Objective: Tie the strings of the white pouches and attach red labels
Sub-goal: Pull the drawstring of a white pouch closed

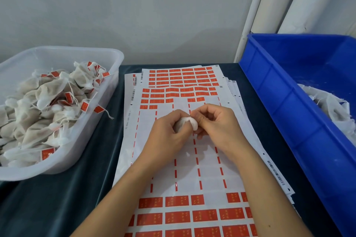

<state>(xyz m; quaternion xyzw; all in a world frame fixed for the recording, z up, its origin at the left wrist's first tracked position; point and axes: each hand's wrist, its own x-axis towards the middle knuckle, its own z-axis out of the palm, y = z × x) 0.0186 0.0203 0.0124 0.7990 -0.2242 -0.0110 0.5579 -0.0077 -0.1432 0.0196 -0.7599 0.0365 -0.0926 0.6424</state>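
At the left, a clear tub (107,57) is filled with white pouches that already carry red labels, so it is judged to be the place for finished ones. In the middle, above the label sheets (208,179), one white pouch (185,122) is gripped by the left hand (169,131) and pinched at its top by the right hand (217,123), probably for tying. At the right, untied pouches are kept in a blue crate (269,86).
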